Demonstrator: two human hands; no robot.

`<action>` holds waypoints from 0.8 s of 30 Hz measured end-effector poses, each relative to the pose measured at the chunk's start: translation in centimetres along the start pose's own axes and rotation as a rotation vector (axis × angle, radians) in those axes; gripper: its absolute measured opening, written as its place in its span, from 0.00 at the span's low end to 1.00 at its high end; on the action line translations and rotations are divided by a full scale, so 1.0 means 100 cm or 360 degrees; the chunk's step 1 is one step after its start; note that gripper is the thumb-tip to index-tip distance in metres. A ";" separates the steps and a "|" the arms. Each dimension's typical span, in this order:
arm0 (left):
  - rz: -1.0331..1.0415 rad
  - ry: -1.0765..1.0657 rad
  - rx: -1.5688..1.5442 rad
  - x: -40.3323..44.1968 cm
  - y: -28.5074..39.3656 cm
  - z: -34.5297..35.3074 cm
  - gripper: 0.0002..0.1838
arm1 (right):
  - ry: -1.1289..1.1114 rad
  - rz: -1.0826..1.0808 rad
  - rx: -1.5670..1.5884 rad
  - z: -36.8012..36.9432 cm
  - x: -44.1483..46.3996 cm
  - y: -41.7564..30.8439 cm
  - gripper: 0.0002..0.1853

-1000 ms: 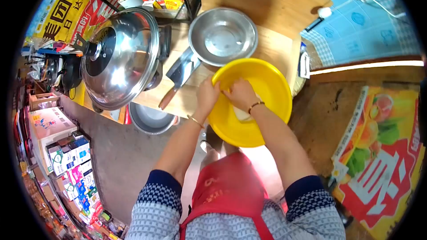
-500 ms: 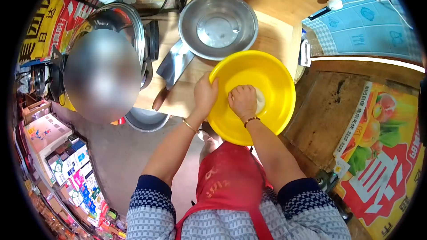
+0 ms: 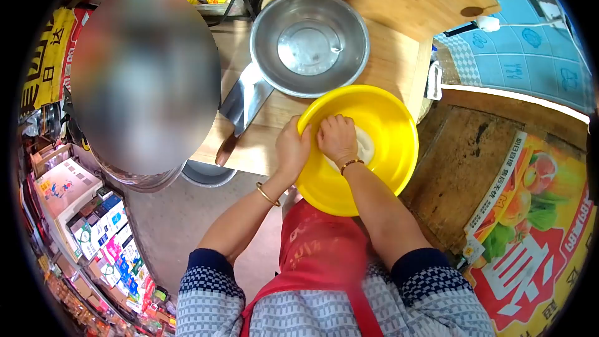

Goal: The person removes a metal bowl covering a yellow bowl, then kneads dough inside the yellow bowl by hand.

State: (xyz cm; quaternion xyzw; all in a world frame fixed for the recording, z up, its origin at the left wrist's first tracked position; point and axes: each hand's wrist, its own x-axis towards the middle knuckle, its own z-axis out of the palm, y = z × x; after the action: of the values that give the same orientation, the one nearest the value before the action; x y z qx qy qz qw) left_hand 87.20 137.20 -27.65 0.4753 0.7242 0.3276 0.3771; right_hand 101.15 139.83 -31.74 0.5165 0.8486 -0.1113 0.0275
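Note:
A yellow plastic basin [image 3: 396, 150] sits at the front of the wooden board, its near side overhanging the edge. My left hand [image 3: 293, 150] is closed on the basin's left rim, thumb at the inner side. Inside, my right hand [image 3: 337, 139] presses on a pale lump of dough [image 3: 365, 146], fingers curled into it. The hand covers the dough's left part. Directly behind the basin stands a steel bowl [image 3: 309, 50] with a little shine of liquid or light in its bottom. To the left lies a cleaver [image 3: 246, 103], its handle pointing toward me.
The wooden board [image 3: 387, 50] carries the bowls and cleaver. A metal basin [image 3: 209, 173] is on the floor below the board's left edge. At left, a large blurred patch hides what is there. Stacked boxes [image 3: 68, 187] line the left; a printed carton [image 3: 530, 224] stands right.
My right hand has shifted slightly left in the basin, and more of the dough shows beside it. My left hand keeps the rim. The whole view has shifted a little.

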 end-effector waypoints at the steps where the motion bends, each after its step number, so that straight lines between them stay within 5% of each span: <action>1: 0.0016 0.0002 -0.0012 0.000 -0.001 0.000 0.10 | 0.0033 -0.0015 0.0015 0.002 0.002 0.001 0.09; 9: -0.0055 -0.0076 -0.0042 0.001 0.012 -0.007 0.10 | -0.0199 0.0018 0.0075 0.007 0.015 0.002 0.12; 18: 0.0011 -0.0052 0.0012 0.003 0.003 -0.005 0.10 | 0.0327 -0.0140 0.0314 0.015 0.021 0.005 0.12; 24: 0.0213 0.0191 0.0162 0.005 -0.004 0.002 0.12 | 0.0111 -0.0181 0.0434 -0.016 0.008 0.009 0.12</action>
State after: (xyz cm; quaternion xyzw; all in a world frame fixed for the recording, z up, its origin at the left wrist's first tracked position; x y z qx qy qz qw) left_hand 87.10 137.55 -28.15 0.5208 0.7278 0.3428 0.2856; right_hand 101.66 141.29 -30.41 0.4701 0.8539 -0.2089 -0.0786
